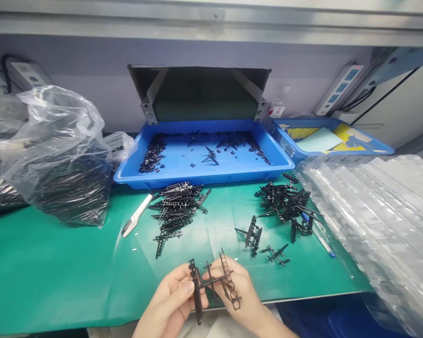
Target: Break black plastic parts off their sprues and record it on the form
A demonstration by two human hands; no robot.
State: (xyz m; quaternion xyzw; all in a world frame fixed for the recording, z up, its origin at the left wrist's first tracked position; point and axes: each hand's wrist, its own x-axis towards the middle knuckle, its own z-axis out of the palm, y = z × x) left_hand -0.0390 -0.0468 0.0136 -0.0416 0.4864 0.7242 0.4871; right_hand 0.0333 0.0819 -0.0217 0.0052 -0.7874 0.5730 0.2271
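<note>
Close to the table's front edge, my left hand (174, 300) pinches one long side of a black plastic moulded piece with a branching sprue (196, 293). My right hand (241, 291) is closed around the sprue's other side, where a ladder-like strip with small rings stands out; its fingertips are partly hidden. Ahead of my hands lies a heap of black ladder-like plastic strips (178, 204). A pile of black sprue pieces (285, 199) is to the right, with a separate moulded piece (254, 236) and a bare cross-shaped sprue (277, 254) nearer me.
A blue tray (204, 178) holding small black bits stands below a wall opening. Left are a white-handled cutter (137, 216) and a clear bag of black parts (66, 178). Clear plastic trays (370, 211), a pen (324, 241) and a blue basket (370, 151) are on the right.
</note>
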